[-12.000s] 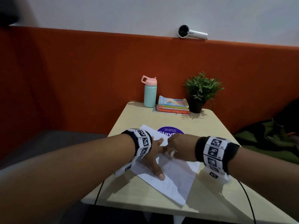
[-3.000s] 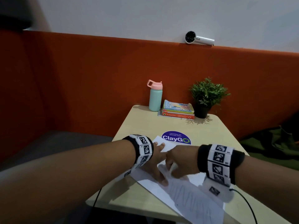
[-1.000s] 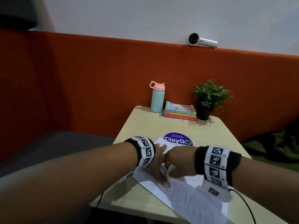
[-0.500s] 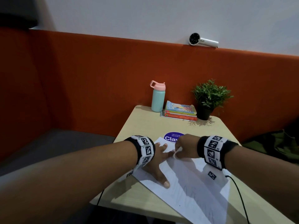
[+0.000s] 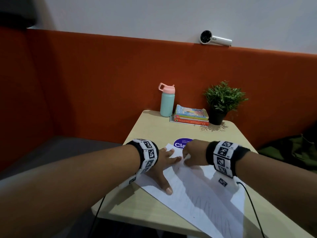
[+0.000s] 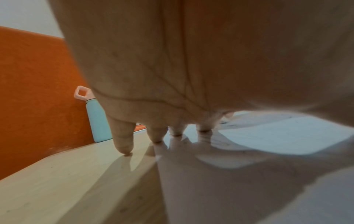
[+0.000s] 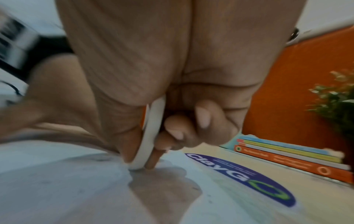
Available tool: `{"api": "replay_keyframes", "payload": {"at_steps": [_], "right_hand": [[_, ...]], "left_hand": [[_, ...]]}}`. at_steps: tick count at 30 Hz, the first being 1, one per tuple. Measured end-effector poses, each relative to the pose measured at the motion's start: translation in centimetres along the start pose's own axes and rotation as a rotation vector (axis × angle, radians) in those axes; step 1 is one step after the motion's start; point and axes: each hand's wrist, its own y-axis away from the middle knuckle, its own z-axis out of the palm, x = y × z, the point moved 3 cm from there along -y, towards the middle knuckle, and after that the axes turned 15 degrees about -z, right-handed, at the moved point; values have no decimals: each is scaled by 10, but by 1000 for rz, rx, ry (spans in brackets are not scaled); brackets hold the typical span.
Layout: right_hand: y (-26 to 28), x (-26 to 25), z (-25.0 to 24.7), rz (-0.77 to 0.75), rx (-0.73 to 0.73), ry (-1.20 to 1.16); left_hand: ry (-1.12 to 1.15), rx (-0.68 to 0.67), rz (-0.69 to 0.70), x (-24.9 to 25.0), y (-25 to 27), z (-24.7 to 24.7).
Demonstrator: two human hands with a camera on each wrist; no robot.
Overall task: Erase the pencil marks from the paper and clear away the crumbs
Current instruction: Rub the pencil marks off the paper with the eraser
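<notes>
Against the orange upholstered backrest (image 5: 103, 83) stands a pale wooden table (image 5: 154, 208), and across its near half lies a white sheet of paper (image 5: 197, 191) set at a slant, faint pencil zigzags (image 5: 205, 205) showing toward its near end. At the table's far edge a potted plant (image 5: 223, 100), a small stack of books (image 5: 191, 115) and a teal water bottle (image 5: 167, 102) with a pink lid stand in a row, the bottle just beside the books. A round purple ClayGo sticker (image 7: 239, 171) lies partly under the paper's far corner. On the paper's left part the left hand (image 5: 161, 165) lies flat, fingers spread and pressing the sheet down. Close beside it, the right hand (image 5: 194, 155) is curled, thumb and fingers pinching a white eraser (image 7: 151, 133) whose tip touches the paper near its far corner. A few dark specks (image 7: 76, 191) dot the sheet close to the eraser.
</notes>
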Motion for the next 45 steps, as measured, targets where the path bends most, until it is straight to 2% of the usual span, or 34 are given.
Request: {"api": "replay_keyframes", "payload": {"at_steps": [2, 5, 7, 10, 12, 17, 19, 22, 23, 25, 28, 30, 33, 34, 36, 38, 39, 43, 45], "right_hand": [[0, -4, 1, -12, -1, 15], [9, -45, 14, -166, -58, -68], [11, -47, 15, -189, -85, -70], [3, -10, -1, -25, -33, 15], [-2, 1, -1, 29, 1, 46], [14, -51, 15, -160, -90, -44], [13, -37, 9, -111, -83, -16], [4, -2, -3, 53, -22, 83], [3, -4, -2, 58, -27, 109], [2, -29, 6, -30, -61, 122], [12, -62, 13, -144, -95, -30], [10, -46, 7, -116, -101, -15], [2, -8, -4, 35, -32, 59], [0, -8, -2, 44, -37, 82], [1, -29, 2, -46, -60, 94], [9, -52, 8, -143, -86, -7], [11, -53, 10, -145, -93, -19], [5, -7, -3, 33, -73, 138], [3, -12, 1, 35, -91, 174]], "left_hand": [[-18, 2, -3, 0, 0, -1], [-11, 6, 4, 2, 5, -3], [-3, 14, 9, 1, 5, -2], [-2, 16, 8, 0, -1, 1], [-10, 10, -9, -1, -1, 1], [-4, 16, 14, 4, 8, -6], [-1, 11, 17, 2, 7, -4], [-4, 12, 2, -1, 0, 0], [-4, 12, 0, 0, -1, 0], [-3, 16, 1, 0, 0, -1], [-3, 18, 2, 1, 1, -1], [4, 14, 9, 0, -1, 0], [5, 6, 14, 0, -4, 1], [3, 8, 14, 0, -3, 0], [18, 30, 12, 0, -1, -2], [37, 25, 4, -1, 0, -1], [30, 20, 10, -1, -1, 0], [-4, 8, 12, -1, -8, 3], [-14, 10, 8, -1, -6, 1]]}}
